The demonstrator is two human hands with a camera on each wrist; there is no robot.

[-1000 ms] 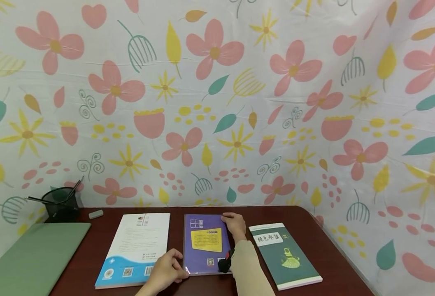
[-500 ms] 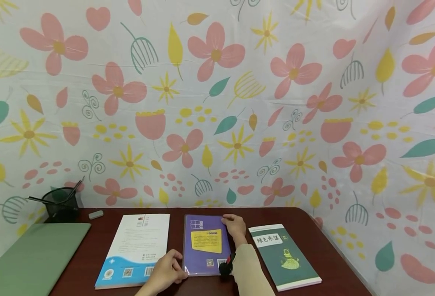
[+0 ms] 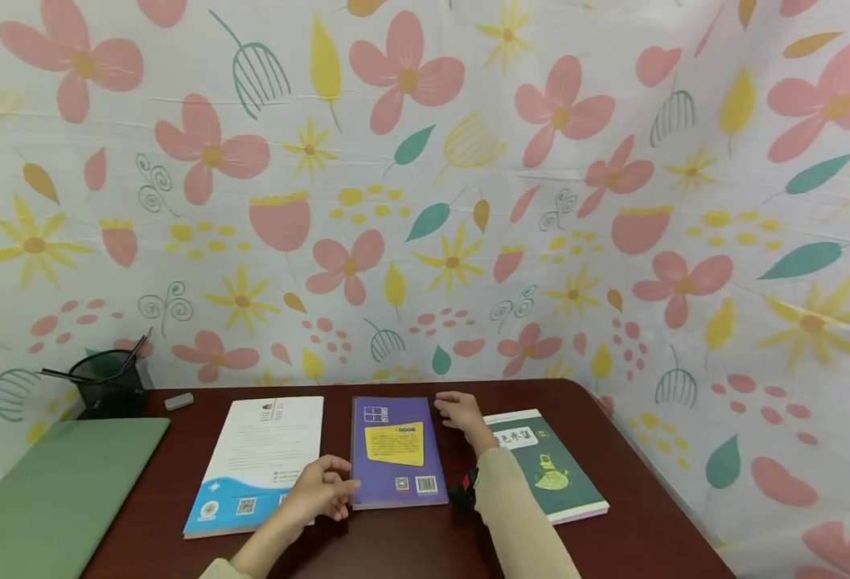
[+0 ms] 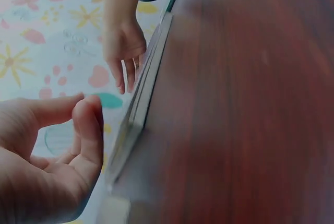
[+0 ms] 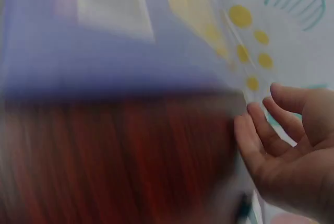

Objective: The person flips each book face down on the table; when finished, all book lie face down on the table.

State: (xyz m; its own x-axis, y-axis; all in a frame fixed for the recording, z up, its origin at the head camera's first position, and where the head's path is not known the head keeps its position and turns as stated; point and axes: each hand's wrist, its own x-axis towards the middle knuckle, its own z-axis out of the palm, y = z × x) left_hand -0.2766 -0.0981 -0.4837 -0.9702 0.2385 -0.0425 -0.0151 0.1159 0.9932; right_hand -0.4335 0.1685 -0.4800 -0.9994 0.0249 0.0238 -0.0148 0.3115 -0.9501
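Observation:
A purple book (image 3: 396, 482) with a yellow text panel lies flat on the dark red table between both hands. My left hand (image 3: 319, 487) is at its left edge, fingers loosely bent; in the left wrist view that hand (image 4: 57, 156) holds nothing, with thumb and index tips close together. Past the book's right edge, my right hand (image 3: 462, 414) hovers with relaxed fingers; the right wrist view shows this hand (image 5: 292, 151) holding nothing, beside the blurred purple cover (image 5: 104, 70). To the left lies a white and blue book (image 3: 265, 446), partly covered by the left hand.
A green book (image 3: 565, 486) lies at the right, partly behind the right sleeve (image 3: 515, 507). On the left are a green board (image 3: 70, 490), a black mesh pen holder (image 3: 109, 386) and a grey eraser (image 3: 178, 401). A flower-patterned curtain (image 3: 410, 193) stands behind the table (image 3: 396, 547).
Both hands have let go of the purple book's edges; the right hand moved off to the right, the left slightly away. The head view has tilted down and shifted a little.

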